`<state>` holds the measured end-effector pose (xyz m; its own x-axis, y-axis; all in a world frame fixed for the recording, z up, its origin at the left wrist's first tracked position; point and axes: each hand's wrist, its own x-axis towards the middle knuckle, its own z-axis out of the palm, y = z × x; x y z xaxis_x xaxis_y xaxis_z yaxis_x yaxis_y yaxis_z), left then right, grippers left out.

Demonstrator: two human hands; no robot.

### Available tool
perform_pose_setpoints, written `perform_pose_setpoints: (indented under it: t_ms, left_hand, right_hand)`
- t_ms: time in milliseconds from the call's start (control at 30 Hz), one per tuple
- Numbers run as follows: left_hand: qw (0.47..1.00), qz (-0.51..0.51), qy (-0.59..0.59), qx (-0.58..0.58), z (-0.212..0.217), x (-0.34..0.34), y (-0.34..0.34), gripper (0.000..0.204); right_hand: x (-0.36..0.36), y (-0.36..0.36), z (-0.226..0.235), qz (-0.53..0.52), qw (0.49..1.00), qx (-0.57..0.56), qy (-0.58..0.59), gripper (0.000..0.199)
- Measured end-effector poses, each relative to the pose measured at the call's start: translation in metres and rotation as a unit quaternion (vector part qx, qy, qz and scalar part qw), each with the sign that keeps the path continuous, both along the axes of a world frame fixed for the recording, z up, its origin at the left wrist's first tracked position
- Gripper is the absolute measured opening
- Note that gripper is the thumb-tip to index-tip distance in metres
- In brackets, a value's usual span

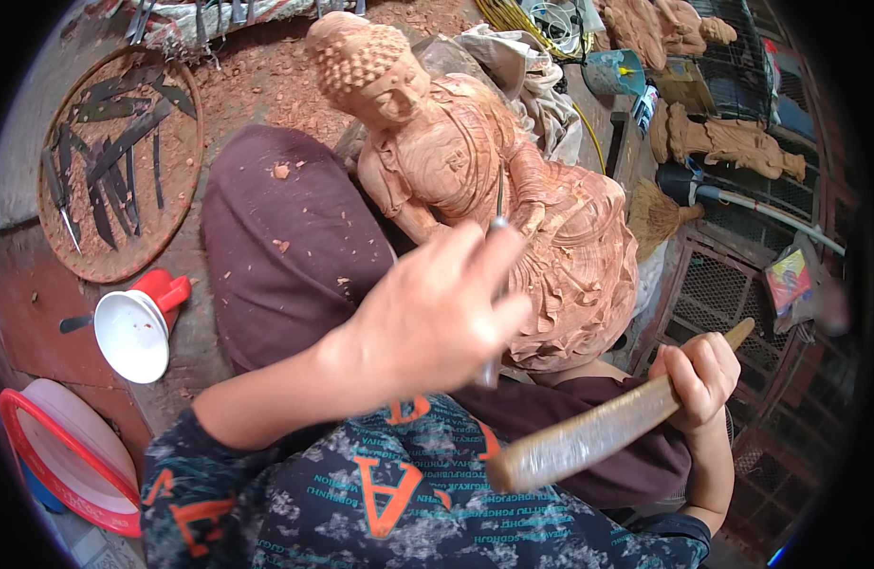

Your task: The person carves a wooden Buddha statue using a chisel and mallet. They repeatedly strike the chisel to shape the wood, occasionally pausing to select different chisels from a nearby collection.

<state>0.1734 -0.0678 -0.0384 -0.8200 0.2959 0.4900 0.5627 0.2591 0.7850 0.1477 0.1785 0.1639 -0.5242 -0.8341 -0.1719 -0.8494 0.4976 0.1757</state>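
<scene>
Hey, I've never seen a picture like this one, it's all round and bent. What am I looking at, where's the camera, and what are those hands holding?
There is no machine here, only a person's two bare hands. The single picture comes from a wide fisheye camera worn on the person's head and looking down, so straight edges bend near the rim and the forearms enter from below.

The left hand grips a thin metal chisel whose tip points at a reddish carved wooden statue of a seated figure, which leans against the person's legs. The right hand holds a flat wooden mallet lower down, away from the chisel.

On the ground to the left lie a round tray of dark carving tools, a white funnel and wood chips. More carved figures lie at upper right.
</scene>
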Motion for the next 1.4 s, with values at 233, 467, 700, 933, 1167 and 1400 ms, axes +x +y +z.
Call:
perform_pose_setpoints:
  t_ms: [233,467,700,933,1167,1400]
  left_hand:
    - [0.999,0.03,0.018,-0.005,0.012,0.014,0.01,0.023]
    - [0.994,0.072,0.022,0.08,-0.009,0.01,0.028,0.03]
    - [0.999,0.031,0.014,0.036,-0.012,-0.003,0.025,0.029]
    - [0.971,-0.023,0.081,-0.224,0.027,-0.021,0.016,0.024]
    - [0.996,0.018,0.074,-0.041,0.008,-0.021,0.015,0.017]
    - [0.999,0.027,0.039,-0.004,0.02,-0.024,0.0,0.02]
  right_hand:
    - [-0.011,0.0,-0.01,0.037,0.997,-0.064,0.011,0.038]
    - [-0.023,0.014,-0.03,0.027,0.994,-0.106,-0.021,0.038]
    - [-0.022,0.011,-0.035,0.035,0.99,-0.136,-0.031,0.037]
    - [-0.025,0.011,-0.032,0.047,0.994,-0.089,0.04,0.039]
    - [-0.033,0.026,-0.048,0.046,0.986,-0.156,-0.049,0.032]
    - [-0.035,0.029,-0.06,0.022,0.979,-0.142,-0.148,0.02]
